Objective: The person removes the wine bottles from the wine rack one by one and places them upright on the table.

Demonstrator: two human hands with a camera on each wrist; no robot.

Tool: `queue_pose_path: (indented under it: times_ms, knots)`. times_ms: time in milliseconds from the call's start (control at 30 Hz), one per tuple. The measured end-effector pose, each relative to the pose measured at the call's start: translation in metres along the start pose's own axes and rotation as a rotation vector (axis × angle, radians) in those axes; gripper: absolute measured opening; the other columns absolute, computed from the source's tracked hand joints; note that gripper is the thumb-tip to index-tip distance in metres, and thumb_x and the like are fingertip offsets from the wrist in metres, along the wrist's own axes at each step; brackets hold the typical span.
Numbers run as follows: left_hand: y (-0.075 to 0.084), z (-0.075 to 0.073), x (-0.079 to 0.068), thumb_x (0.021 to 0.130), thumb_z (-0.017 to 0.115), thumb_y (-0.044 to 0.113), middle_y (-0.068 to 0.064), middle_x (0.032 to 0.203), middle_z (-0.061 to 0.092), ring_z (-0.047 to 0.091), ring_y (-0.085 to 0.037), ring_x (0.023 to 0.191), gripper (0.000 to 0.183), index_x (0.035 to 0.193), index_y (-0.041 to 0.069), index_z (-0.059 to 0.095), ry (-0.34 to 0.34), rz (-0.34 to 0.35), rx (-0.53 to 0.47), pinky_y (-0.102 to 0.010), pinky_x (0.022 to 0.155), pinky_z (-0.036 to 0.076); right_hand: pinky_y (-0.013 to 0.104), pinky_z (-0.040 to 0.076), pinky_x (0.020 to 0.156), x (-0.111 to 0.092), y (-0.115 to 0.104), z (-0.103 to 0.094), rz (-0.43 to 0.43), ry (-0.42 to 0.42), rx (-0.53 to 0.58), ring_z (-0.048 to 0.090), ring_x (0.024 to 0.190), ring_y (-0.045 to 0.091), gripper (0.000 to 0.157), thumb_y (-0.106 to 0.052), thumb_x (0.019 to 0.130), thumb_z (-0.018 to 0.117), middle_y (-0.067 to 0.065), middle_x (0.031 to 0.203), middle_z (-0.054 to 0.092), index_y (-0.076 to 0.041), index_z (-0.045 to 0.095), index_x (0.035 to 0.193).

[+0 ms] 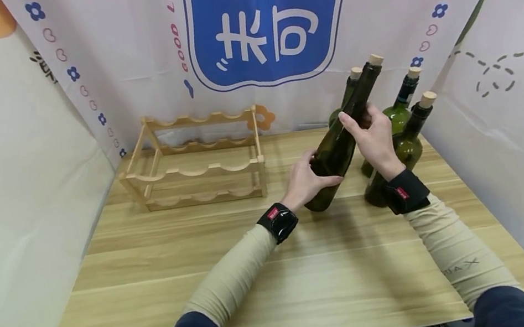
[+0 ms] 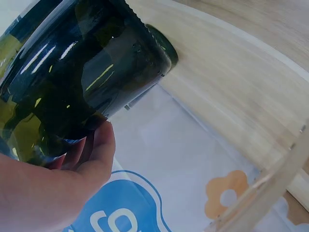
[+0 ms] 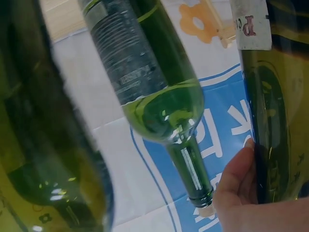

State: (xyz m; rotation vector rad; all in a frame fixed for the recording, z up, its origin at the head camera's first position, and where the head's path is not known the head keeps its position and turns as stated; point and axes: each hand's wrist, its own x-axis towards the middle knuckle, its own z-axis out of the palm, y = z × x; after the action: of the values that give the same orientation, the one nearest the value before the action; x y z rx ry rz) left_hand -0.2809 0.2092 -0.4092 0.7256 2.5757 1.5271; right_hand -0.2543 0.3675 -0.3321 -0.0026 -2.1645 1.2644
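A dark green corked wine bottle (image 1: 335,150) is tilted, with its neck up to the right and its base low to the left. My left hand (image 1: 306,182) grips it near the base, thumb across the near side; in the left wrist view the fingers (image 2: 99,154) curl under the glass. Higher up, at the shoulder, my right hand (image 1: 375,139) holds the same bottle between thumb and fingers. A patch of pale label (image 3: 254,26) shows on it in the right wrist view.
Three more corked bottles stand at the right: a green bottle (image 3: 145,63) partly hidden behind the held one, another green bottle (image 1: 397,117), and a dark bottle (image 1: 408,151) beside my right wrist. A wooden bottle rack (image 1: 237,165) with scalloped rails stands at the back left of the table (image 1: 157,278).
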Motion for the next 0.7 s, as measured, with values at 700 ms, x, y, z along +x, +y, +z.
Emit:
queue_pose_path:
  times_ms: [700]
  knots:
    - [0.011, 0.041, 0.028, 0.07, 0.086, 0.032, -0.009, 0.121, 0.064, 0.062, -0.021, 0.109, 0.075, 0.132, 0.01, 0.049, -0.043, 0.018, -0.066, -0.033, 0.093, 0.052, 0.014, 0.04, 0.063, 0.016, 0.014, -0.03, -0.057, -0.076, -0.242, 0.051, 0.075, 0.002, 0.045, -0.031, 0.095, 0.061, 0.018, 0.097, 0.065, 0.004, 0.052, 0.122]
